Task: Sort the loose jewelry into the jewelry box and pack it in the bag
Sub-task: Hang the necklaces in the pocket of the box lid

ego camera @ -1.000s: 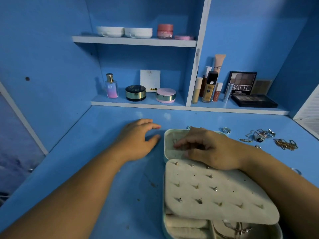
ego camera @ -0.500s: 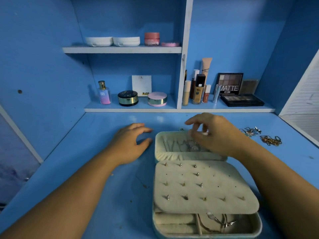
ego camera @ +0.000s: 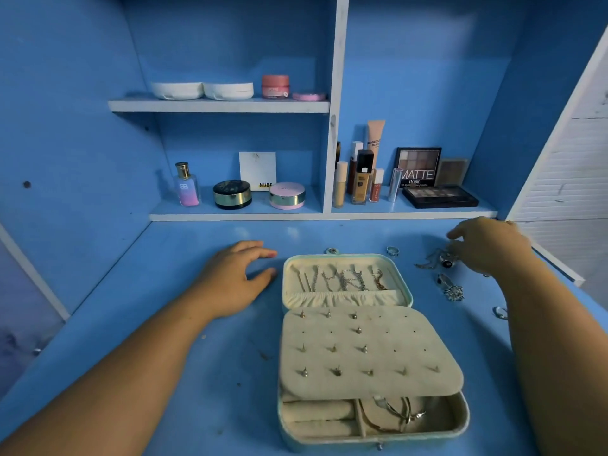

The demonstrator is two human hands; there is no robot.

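On the blue desk [ego camera: 164, 324], the right hand [ego camera: 490, 248] is moved from the open mint-green fabric jewelry box [ego camera: 407, 292] to the tangled silver chains [ego camera: 434, 260], grip unclear; the left hand [ego camera: 230, 281] is kept flat, fingers relaxed.

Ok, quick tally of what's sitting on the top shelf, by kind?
White round cases: 2
Pink jar: 1
Flat pink compact: 1
Total: 4

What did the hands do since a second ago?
The right hand came out of the jewelry box and moved right to the loose jewelry; whether it grips any is unclear. The left hand stayed flat beside the open box.
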